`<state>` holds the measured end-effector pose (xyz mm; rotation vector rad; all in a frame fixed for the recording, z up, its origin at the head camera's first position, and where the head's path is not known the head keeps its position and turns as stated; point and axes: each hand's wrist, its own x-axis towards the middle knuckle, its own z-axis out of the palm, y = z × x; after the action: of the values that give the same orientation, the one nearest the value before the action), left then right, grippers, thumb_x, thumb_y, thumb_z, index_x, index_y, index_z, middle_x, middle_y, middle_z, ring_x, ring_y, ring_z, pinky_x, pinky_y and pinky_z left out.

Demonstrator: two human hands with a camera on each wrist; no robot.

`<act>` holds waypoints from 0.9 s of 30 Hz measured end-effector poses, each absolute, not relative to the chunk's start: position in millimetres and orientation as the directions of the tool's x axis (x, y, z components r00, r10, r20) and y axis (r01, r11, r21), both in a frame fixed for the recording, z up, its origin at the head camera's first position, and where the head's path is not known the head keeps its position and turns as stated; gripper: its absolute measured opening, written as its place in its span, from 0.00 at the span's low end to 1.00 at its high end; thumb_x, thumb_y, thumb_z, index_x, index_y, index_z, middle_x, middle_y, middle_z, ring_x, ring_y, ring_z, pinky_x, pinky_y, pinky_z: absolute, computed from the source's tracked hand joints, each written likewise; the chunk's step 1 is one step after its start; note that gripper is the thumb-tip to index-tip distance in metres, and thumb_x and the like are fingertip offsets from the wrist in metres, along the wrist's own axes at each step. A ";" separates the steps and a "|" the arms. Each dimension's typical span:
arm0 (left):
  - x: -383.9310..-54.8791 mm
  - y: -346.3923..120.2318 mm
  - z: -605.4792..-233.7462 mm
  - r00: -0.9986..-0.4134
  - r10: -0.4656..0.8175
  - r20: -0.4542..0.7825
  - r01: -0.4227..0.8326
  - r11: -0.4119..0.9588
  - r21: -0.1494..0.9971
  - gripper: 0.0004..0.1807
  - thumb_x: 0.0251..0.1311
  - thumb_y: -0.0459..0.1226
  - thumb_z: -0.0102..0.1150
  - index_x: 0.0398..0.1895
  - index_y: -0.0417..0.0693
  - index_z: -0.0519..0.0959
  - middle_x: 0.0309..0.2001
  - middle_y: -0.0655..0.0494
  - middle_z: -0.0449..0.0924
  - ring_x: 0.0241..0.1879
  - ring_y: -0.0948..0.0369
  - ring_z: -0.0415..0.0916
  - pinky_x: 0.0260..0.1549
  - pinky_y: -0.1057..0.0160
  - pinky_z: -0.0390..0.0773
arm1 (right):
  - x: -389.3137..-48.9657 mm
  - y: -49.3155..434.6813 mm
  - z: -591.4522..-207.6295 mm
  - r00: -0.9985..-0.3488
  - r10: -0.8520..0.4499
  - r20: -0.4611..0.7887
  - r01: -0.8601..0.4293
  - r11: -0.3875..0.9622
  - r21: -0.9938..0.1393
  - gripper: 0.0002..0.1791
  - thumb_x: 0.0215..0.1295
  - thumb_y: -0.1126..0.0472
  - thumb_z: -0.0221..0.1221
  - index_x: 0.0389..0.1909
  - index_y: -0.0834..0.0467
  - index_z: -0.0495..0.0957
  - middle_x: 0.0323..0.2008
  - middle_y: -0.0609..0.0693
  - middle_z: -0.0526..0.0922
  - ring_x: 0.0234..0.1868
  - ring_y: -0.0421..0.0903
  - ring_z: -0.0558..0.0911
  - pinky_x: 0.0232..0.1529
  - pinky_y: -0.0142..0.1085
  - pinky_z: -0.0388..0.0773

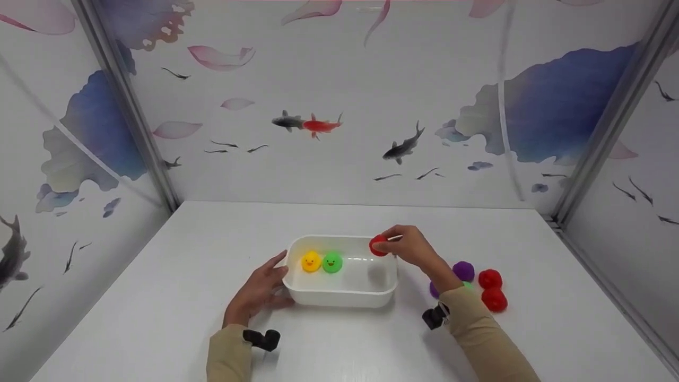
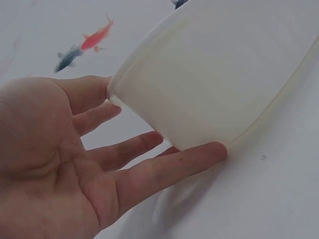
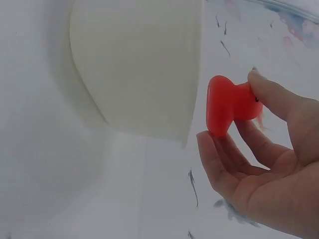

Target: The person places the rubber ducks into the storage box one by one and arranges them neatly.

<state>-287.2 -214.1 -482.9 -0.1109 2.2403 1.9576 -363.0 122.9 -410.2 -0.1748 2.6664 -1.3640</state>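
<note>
A white plastic tub sits on the table with a yellow toy duck and a green toy duck side by side in its left half. My left hand holds the tub's left end, thumb along the near wall and fingertips at the end wall and rim. Between thumb and fingertips of my right hand is a small red toy duck, pinched above the tub's far right corner. In the right wrist view it shows beside the tub's rim, apart from it.
Right of the tub, partly behind my right forearm, several more toys lie together on the white table: a purple one, a red one, another red one and a partly hidden green one. Printed panels enclose the table's back and sides.
</note>
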 end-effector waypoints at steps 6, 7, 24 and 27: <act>-287.7 -215.7 -485.9 -0.980 0.041 -0.194 -0.188 0.122 0.975 0.33 0.74 0.46 0.51 0.79 0.63 0.55 0.74 0.39 0.63 0.65 0.42 0.75 0.49 0.46 0.85 | -368.2 101.7 -411.0 -0.976 -0.190 -0.105 -0.026 0.581 -0.813 0.22 0.62 0.53 0.69 0.54 0.59 0.81 0.51 0.56 0.85 0.50 0.51 0.84 0.59 0.47 0.82; -288.0 -215.8 -486.4 -0.980 0.038 -0.197 -0.191 0.110 0.975 0.33 0.75 0.46 0.51 0.79 0.63 0.55 0.74 0.39 0.63 0.65 0.42 0.75 0.49 0.46 0.86 | -368.5 98.9 -411.7 -0.976 -0.190 -0.108 -0.021 0.574 -0.819 0.21 0.62 0.54 0.69 0.53 0.59 0.81 0.50 0.56 0.85 0.49 0.51 0.85 0.59 0.47 0.82; -290.5 -215.6 -486.9 -0.980 0.030 -0.196 -0.191 0.116 0.975 0.37 0.70 0.50 0.57 0.79 0.64 0.56 0.74 0.40 0.63 0.66 0.42 0.73 0.49 0.46 0.86 | -367.5 60.3 -438.5 -0.973 -0.156 -0.173 0.049 0.586 -0.809 0.13 0.61 0.59 0.70 0.44 0.59 0.84 0.43 0.54 0.86 0.41 0.48 0.81 0.50 0.38 0.85; -290.7 -216.1 -485.2 -0.979 0.036 -0.198 -0.193 0.115 0.974 0.37 0.70 0.50 0.57 0.79 0.64 0.56 0.74 0.40 0.64 0.66 0.43 0.74 0.49 0.46 0.85 | -367.9 56.8 -439.0 -0.975 -0.144 -0.168 0.048 0.604 -0.796 0.13 0.60 0.59 0.71 0.43 0.60 0.85 0.41 0.54 0.86 0.40 0.47 0.80 0.48 0.36 0.85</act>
<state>-290.7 -216.1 -485.2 -0.1583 2.2097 1.9763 -367.9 56.8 -439.0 -0.0797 2.6155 -1.3069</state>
